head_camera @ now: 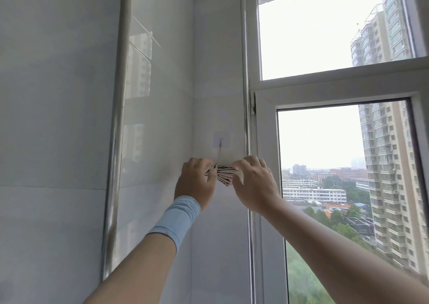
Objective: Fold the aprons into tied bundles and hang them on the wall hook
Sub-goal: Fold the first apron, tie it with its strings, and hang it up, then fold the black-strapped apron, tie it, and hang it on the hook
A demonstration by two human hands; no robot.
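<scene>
Blue-cuffed left arm: in the head view it rises from the lower middle, with a pale blue sleeve [176,220] at the wrist. The left hand [196,183] is lifted to the tiled wall [216,71], its back toward the camera and its knuckles uppermost.
Left fingers: curled round the left end of the apron bundle [226,175], grasping it. Their tips are hidden behind the cloth.
Right arm: bare, it comes in from the lower right corner and climbs to the same height. The right hand [254,185] also shows its back to the camera.
Right fingers: bent over the right end of the bundle and gripping it. Their tips are out of sight behind the hand.
Edges: the wall hook [220,142], on a clear square pad, sits just above the fingers, between the two hands. A chrome strip [247,129] runs upright just behind the right knuckles, and the white window frame [255,88] stands just right of them. The wall's inner corner lies just left of the left knuckles, and a steel pipe [116,141] is well to their left.
Open room: flat tile above the hook and below both wrists.
Bundle: folded striped cloth, its fanned layers showing in the gap between the two sets of fingers, held close to the wall just under the hook.
Tie: a thin dark line [219,153] drops from the hook to the top of the bundle between the fingers. Cannot tell whether it is looped on.
</scene>
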